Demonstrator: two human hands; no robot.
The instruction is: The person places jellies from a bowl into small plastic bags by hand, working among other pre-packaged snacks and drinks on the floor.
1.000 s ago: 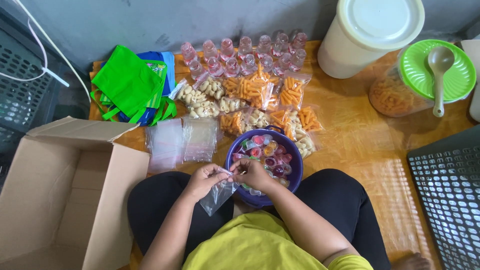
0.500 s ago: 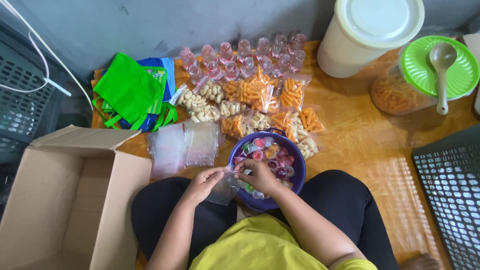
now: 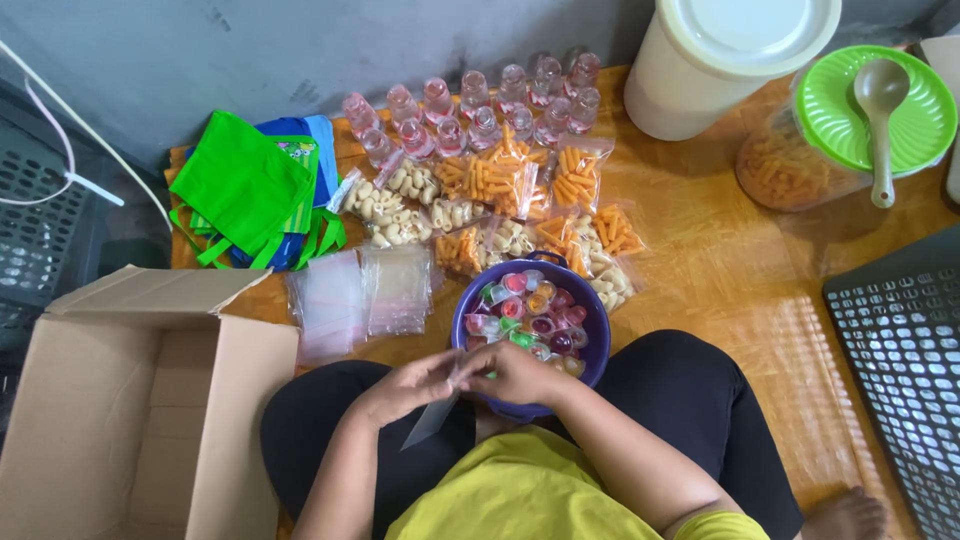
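Pinching a small clear bag (image 3: 432, 420) between left hand (image 3: 405, 388) and right hand (image 3: 515, 372), fingers closing narrow on its mouth, just at 6 o'clock of the purple bowl (image 3: 590, 362); possibly slipping loose, or nudging jelly cups (image 3: 528, 312) out

Open cardboard box (image 3: 120, 400) at left. Green cloth bags (image 3: 245, 190) near the wall. Small pink bottles (image 3: 470, 105) in rows, bagged orange snacks (image 3: 490, 180) in front. White lidded bucket (image 3: 730, 60), green-lidded jar (image 3: 850, 130) with spoon (image 3: 880, 120) on it.
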